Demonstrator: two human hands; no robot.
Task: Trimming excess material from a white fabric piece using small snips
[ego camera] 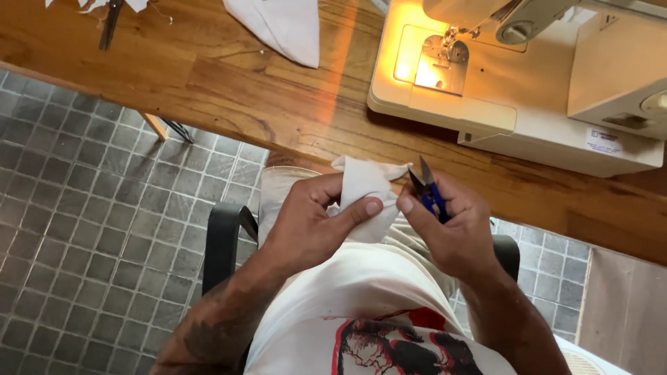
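Nearest the head camera, a white shirt with a red and black print [389, 340] fills the bottom of the view, above a black chair [221, 239] on grey floor tiles [83, 208].

Just beyond it, the left hand [309, 226] is closed on a small piece of white cloth [365, 184], thumb pressed across the fabric and fingers wrapped behind it. That cloth sits over the lap, just short of the near edge of the wooden tabletop [243, 90], not resting on it. Close against it, the right hand [451, 232] is closed around blue thread snips [429, 191], whose blades point up and stand slightly parted beside the cloth's right edge.

On the tabletop, a cream sewing machine [514, 90] stands at the far right with its lamp lit, and another white fabric piece [281, 28] lies by the far edge.

Judging by how near the blade tips are to the left thumb and the fold, a slip could nick skin or cut the cloth itself, especially since the fabric is held in the air unsupported.
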